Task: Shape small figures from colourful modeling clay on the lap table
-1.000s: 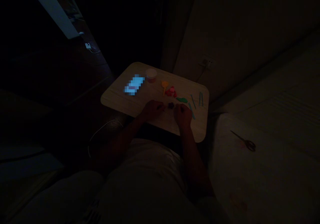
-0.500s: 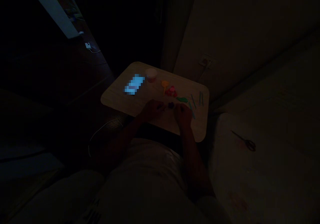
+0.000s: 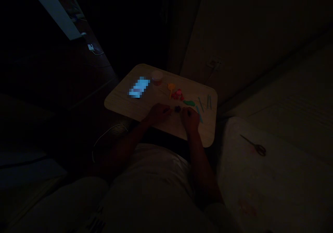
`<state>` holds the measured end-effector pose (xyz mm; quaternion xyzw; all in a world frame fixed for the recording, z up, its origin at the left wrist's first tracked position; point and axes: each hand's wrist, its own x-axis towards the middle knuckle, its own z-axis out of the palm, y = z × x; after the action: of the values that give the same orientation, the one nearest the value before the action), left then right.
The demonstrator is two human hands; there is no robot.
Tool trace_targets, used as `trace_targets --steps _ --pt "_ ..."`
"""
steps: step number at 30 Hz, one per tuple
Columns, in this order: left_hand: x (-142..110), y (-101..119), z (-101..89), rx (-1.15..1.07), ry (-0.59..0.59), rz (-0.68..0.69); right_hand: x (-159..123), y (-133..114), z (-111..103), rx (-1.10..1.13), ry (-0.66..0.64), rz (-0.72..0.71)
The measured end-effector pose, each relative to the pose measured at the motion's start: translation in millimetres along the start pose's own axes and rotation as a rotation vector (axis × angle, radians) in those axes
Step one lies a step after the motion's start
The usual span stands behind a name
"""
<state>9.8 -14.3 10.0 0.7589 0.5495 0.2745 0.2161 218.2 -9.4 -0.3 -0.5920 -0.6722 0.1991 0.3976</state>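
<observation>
In dim light a small dark purple lump [image 3: 178, 109] lies on the table, between my two hands. My left hand [image 3: 158, 113] is just left of it, its fingers curled together. On the other side, my right hand [image 3: 190, 118] has its fingers bent in a pinch close to the lump. Whatever either hand holds is too dark to make out. Beyond them are red pieces [image 3: 175, 96] with a pink bit [image 3: 179, 92] on top, an orange piece [image 3: 171, 86] with a round head and a stem, and a flat green leaf-shaped piece [image 3: 189, 103].
The light wooden table [image 3: 119, 103] has rounded corners. On it lie a blurred lit screen [image 3: 139, 87], a round tub [image 3: 157, 78] and several blue-green sticks [image 3: 201, 104]. Scissors [image 3: 258, 149] rest on a pale surface at the right. A wall socket [image 3: 214, 63] is behind.
Both hands stay almost in place. The fingers have shifted slightly around the dark purple lump, and a little more bare table shows beside it.
</observation>
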Motion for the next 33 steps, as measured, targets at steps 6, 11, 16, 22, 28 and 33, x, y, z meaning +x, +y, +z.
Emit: trace_targets --steps 6,11,16,22,28,33 --pt "0.8 0.7 -0.4 0.007 0.000 -0.014 -0.4 0.6 0.6 -0.009 -0.006 0.005" --pt "0.9 -0.5 0.4 0.005 -0.002 -0.015 -0.4 0.5 0.6 -0.017 -0.017 0.013" --pt "0.7 -2.5 1.6 0.003 0.008 -0.009 0.0 1.2 0.4 -0.026 -0.030 0.022" --pt "0.6 -4.1 2.9 -0.025 0.017 0.017 0.0 2.0 0.1 -0.030 -0.042 0.022" --pt "1.4 -5.6 2.7 -0.042 0.022 0.034 0.3 0.2 -0.8 -0.050 -0.045 0.026" --pt "1.3 -5.1 1.7 -0.047 0.015 0.038 0.2 -0.1 -0.6 -0.050 -0.040 0.016"
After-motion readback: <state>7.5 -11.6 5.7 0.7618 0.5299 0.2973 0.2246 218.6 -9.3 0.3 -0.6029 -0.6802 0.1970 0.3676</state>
